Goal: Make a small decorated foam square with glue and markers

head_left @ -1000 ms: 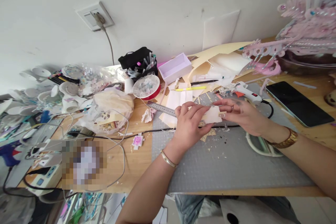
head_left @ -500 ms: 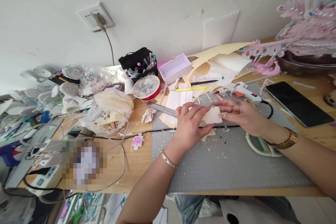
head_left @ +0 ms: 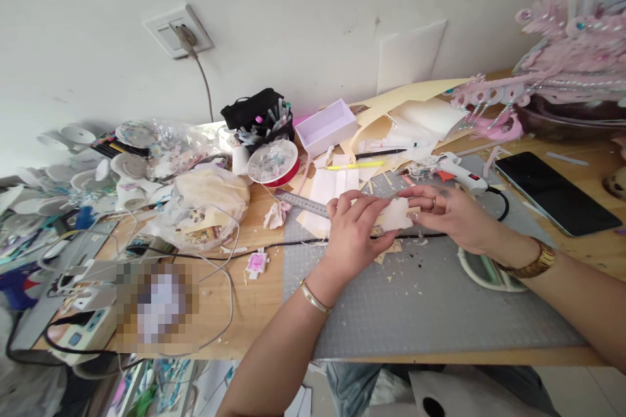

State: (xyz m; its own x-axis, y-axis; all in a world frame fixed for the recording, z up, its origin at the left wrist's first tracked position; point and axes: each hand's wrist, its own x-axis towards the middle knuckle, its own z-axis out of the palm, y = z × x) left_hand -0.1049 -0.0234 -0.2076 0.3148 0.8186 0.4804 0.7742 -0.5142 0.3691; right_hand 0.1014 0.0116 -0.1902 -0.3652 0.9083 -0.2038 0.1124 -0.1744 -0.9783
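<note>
A small white piece (head_left: 395, 214), like paper or card, is held just above the grey cutting mat (head_left: 391, 313). My left hand (head_left: 356, 225) grips its left side, thumb below and fingers above. At its right end, my right hand (head_left: 433, 208) has its fingertips closed on the edge, with a ring on one finger. Left of my left hand lies a metal ruler (head_left: 302, 202), its right end hidden by the fingers. Green-handled scissors (head_left: 482, 273) rest under my right wrist.
A white glue gun (head_left: 462, 172) and a phone (head_left: 562, 192) lie to the right. Behind my hands are a lilac box (head_left: 327, 127), a yellow pencil (head_left: 356, 165) and paper sheets. A black cable (head_left: 293, 243) crosses the mat. A plastic bag (head_left: 205, 202) sits on the left.
My right fingertips have shifted slightly on the right end of the white piece, and the piece has tilted a little. My left hand stays in place.
</note>
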